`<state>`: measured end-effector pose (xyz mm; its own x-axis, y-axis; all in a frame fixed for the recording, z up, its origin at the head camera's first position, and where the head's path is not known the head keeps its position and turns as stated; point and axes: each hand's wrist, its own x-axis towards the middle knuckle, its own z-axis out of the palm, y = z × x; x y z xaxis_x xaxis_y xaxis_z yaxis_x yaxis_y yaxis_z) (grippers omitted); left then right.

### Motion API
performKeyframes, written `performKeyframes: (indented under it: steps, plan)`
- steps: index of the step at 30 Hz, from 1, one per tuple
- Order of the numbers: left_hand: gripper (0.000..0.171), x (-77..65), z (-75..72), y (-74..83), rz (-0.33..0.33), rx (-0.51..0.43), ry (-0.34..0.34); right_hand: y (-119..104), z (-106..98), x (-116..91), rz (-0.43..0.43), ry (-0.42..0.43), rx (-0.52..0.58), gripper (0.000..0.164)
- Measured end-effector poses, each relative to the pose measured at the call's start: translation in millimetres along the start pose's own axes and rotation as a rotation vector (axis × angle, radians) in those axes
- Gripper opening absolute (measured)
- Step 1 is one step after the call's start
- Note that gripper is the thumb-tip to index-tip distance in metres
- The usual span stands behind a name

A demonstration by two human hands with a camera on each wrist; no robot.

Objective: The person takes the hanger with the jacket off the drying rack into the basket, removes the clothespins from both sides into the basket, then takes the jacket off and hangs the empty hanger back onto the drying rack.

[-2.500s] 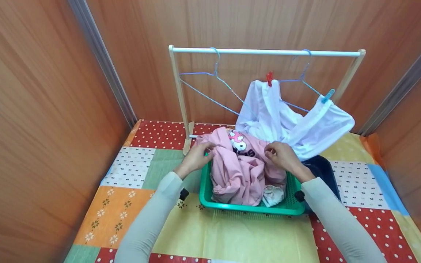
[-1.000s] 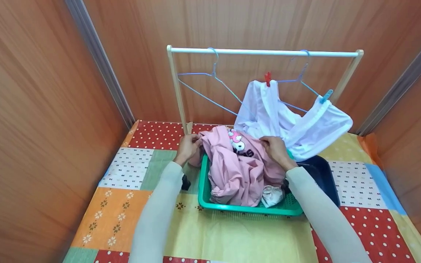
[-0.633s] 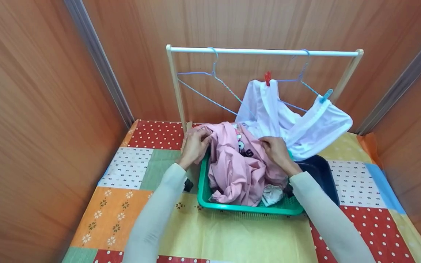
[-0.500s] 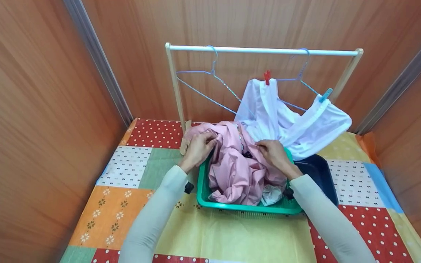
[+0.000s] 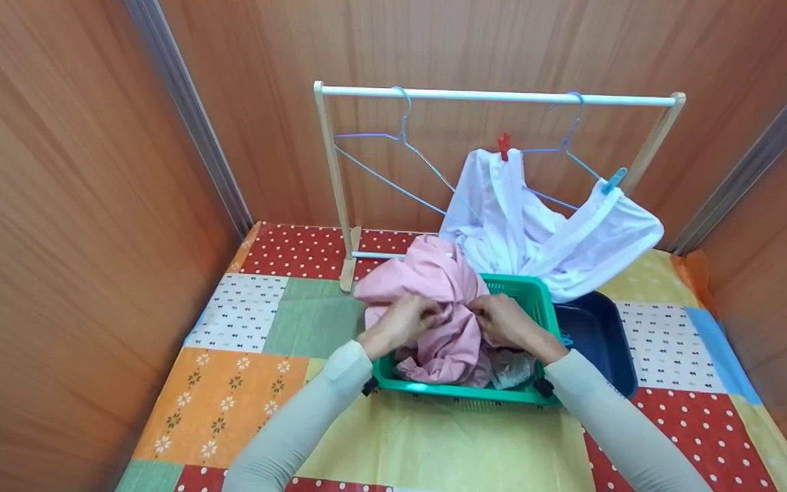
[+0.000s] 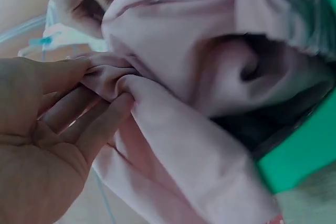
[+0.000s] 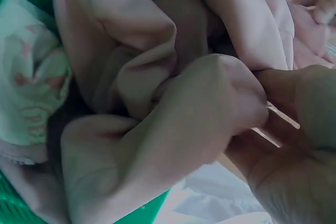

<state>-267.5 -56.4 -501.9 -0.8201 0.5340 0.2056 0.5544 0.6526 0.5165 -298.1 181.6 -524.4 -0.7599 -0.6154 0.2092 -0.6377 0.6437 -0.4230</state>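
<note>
A pink garment [image 5: 427, 270] is bunched up over a green basket [image 5: 545, 294], its left part spilling past the rim. My left hand [image 5: 404, 320] pinches a fold of it; in the left wrist view the thumb and fingertips squeeze the gathered cloth [image 6: 173, 124]. Close by on the right, my right hand [image 5: 506, 320] pinches another fold, also seen in the right wrist view with cloth [image 7: 210, 98] between thumb and fingers. Under it in the basket lies a whitish cloth item [image 5: 511, 369] with a reddish print [image 7: 31, 77].
Behind the basket stands a rack [image 5: 489, 96] with a bare hanger [image 5: 393, 176] on the left. On the right hanger hangs a white garment [image 5: 564, 239] with a red clothespin [image 5: 504, 147] and a blue clothespin [image 5: 614, 180]. A dark blue tray [image 5: 598, 335] sits at the basket's right.
Both hands have drawn nearer to me and closer together, gathering the pink garment between them. Its cartoon print has gone out of sight, and the basket's back right corner is uncovered.
</note>
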Motion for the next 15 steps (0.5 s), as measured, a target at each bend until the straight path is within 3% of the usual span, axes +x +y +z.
performKeyframes:
  steps: [4, 7, 12, 15]
  plan:
    - [0.013, -6.1, 20.8, 1.3, -0.011, 0.067, -0.126, -0.3, 2.7, -6.1, 0.017, -0.120, -0.023, 0.019]
    - [0.013, -6.0, 23.1, 4.2, -0.025, 0.083, -0.189, -0.2, -1.0, -5.7, 0.035, -0.186, -0.030, 0.020]
    - [0.017, -5.5, 11.4, 5.9, 0.006, 0.057, -0.171, 1.0, -10.5, -4.6, 0.050, -0.194, -0.018, 0.024]
    - [0.022, -7.9, 1.4, 4.4, -0.020, 0.018, -0.136, 1.6, -16.6, -4.4, 0.068, -0.178, -0.001, 0.029]
